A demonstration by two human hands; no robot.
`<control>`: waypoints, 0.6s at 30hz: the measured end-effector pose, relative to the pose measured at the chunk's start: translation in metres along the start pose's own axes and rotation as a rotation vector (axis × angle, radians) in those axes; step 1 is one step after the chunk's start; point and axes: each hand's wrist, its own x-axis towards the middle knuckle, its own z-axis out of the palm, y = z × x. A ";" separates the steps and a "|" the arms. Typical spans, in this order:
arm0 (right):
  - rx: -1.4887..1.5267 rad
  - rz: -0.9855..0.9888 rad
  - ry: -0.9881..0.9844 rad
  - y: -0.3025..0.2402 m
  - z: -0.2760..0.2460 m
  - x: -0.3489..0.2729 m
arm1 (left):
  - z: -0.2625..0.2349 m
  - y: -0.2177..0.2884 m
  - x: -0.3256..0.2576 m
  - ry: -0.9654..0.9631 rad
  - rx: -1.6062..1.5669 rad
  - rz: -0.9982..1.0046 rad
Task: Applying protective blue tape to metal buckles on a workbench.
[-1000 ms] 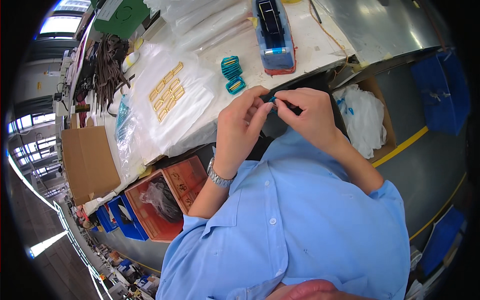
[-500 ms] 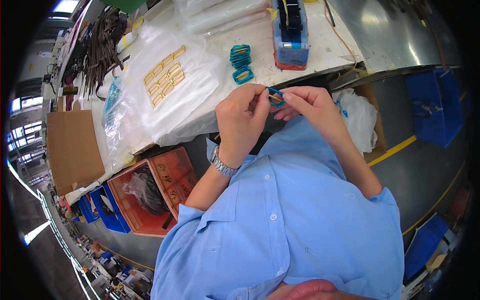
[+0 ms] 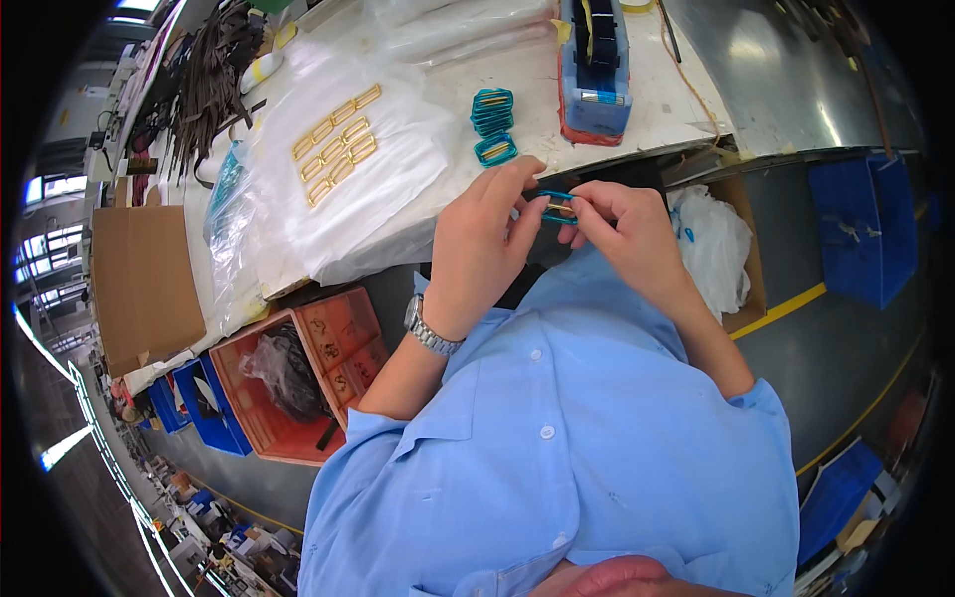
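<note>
Between both hands, just off the table's front edge, is a small buckle [image 3: 559,208] with teal film around its frame and a gold bar across its middle. The thumb and fingers of my left hand [image 3: 482,229] pinch one end. My right hand [image 3: 637,234] grips the other end, its thumb on the near side. Beyond the hands lie a stack of similar teal-wrapped buckles [image 3: 491,111] and, closer to me, another wrapped buckle [image 3: 495,149]. Further left, several bare gold buckles [image 3: 338,149] sit in slanting rows on a white plastic sheet [image 3: 398,184].
A blue tape dispenser [image 3: 595,99] stands behind the hands on the white table. Dark straps [image 3: 211,85] lie at the far left, above a cardboard piece [image 3: 147,284]. Below the edge are an orange crate [image 3: 343,333], a white plastic bag [image 3: 714,244] in a box, and a blue bin [image 3: 863,234].
The held buckle has turned from a steep tilt to lying nearly level between my hands. My left fingers have spread upward and shifted their hold; the whole view has moved slightly.
</note>
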 end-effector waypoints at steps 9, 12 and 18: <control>0.278 0.124 -0.126 0.001 0.006 0.016 | -0.033 -0.001 0.009 -0.178 0.288 0.362; 0.349 0.123 -0.137 0.001 0.011 0.025 | -0.037 -0.010 0.012 -0.156 0.381 0.374; 0.505 0.132 -0.141 0.017 0.012 0.039 | -0.037 -0.032 0.029 0.040 0.426 0.279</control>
